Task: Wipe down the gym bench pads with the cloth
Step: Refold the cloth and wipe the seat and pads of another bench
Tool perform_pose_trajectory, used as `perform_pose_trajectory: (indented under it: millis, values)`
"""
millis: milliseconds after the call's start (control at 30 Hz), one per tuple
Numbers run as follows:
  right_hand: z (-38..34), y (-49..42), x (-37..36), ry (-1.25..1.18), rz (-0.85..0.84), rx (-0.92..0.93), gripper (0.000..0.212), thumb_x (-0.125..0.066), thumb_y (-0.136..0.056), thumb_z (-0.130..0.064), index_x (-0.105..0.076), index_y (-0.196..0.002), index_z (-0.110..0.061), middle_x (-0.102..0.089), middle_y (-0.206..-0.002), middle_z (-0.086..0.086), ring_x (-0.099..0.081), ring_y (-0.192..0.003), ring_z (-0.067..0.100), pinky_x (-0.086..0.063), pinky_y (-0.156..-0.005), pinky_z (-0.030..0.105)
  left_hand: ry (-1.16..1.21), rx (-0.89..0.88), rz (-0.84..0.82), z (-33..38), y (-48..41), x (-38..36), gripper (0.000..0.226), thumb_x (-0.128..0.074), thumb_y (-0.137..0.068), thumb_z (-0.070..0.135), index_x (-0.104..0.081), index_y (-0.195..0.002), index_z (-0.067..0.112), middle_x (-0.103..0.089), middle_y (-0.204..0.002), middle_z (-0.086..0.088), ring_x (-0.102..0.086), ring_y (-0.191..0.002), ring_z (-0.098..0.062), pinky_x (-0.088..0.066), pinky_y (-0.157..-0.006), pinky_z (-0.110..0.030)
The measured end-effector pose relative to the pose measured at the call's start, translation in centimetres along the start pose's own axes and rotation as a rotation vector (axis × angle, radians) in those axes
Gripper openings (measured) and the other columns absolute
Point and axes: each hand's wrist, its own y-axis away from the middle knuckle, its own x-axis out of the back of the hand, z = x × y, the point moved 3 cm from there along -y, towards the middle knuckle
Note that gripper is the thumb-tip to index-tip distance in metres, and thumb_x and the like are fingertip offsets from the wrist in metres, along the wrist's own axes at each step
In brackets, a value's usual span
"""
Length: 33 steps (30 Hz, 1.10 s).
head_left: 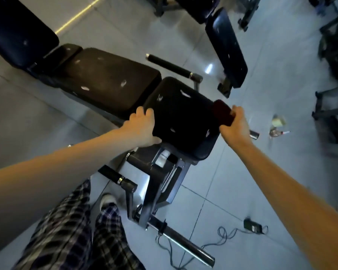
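Mid-task, by the look of it. Right grip (pixel 236 125) is closed round the dark red cloth (pixel 222 113) at the right edge of the seat pad (pixel 180 117), centre frame, with the cloth touching the pad. Left grip (pixel 142 129) clasps the pad's left edge, steadying it. The seat pad seems to be the step in hand. The back pad (pixel 105 78), up-left of centre, shows pale flecks. Can't tell if it's been wiped, so it's likely still to do.

The seat pad (pixel 181 117) top is lying open between the left hand (pixel 142 127), gripping one edge, and the right hand (pixel 235 124), holding the cloth (pixel 222 113) at the other. A far handle (pixel 170 66) and a near handle (pixel 113 175) are sticking out on both sides, and a neighbouring bench (pixel 225 47) is standing well apart.
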Motion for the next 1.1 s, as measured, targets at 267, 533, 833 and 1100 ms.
perform_pose_trajectory:
  millis: [267, 533, 833, 1100]
  values:
    - [1.6, -3.4, -6.6, 0.147, 0.021, 0.203, 0.068, -0.039, -0.095, -0.053, -0.011, -0.151, -0.026, 0.001, -0.160, 0.003, 0.003, -0.147, 0.023, 0.001, -0.119, 0.043, -0.115, 0.061, -0.031, 1.3, -5.6, -1.2, 0.145, -0.068, -0.061, 0.077, 0.022, -0.149, 0.006, 0.029, -0.154, -0.022, 0.021, -0.144, -0.039, 0.003, -0.118, -0.057]
    - [2.9, 3.1, -9.1, 0.185, 0.101, 0.366, 0.052, -0.033, -0.100, -0.035, -0.020, -0.150, -0.024, -0.008, -0.159, -0.003, 0.003, -0.147, 0.017, -0.013, -0.119, 0.041, -0.117, 0.090, -0.093, 1.3, -6.3, -1.9, 0.161, -0.069, -0.048, 0.084, 0.038, -0.139, 0.005, 0.046, -0.144, -0.022, 0.038, -0.136, -0.039, 0.015, -0.113, -0.056]
    - [3.0, -1.8, -7.8, 0.214, 0.059, 0.433, 0.050, -0.035, -0.099, -0.028, -0.030, -0.147, -0.018, -0.018, -0.158, 0.000, -0.007, -0.147, 0.021, -0.018, -0.118, 0.041, -0.106, 0.097, -0.179, 1.4, -5.9, -1.8, 0.167, -0.082, -0.045, 0.070, 0.044, -0.134, 0.006, 0.052, -0.138, -0.022, 0.041, -0.133, -0.041, 0.016, -0.112, -0.057]
    - [2.3, -6.6, -6.7, 0.130, 0.094, 0.253, 0.051, -0.038, -0.101, -0.027, -0.025, -0.149, -0.018, -0.012, -0.159, 0.001, -0.002, -0.147, 0.021, -0.014, -0.120, 0.044, -0.070, 0.090, -0.187, 1.7, -5.6, -1.5, 0.168, -0.084, -0.043, 0.066, 0.042, -0.136, 0.006, 0.051, -0.140, -0.020, 0.040, -0.134, -0.040, 0.017, -0.114, -0.056]
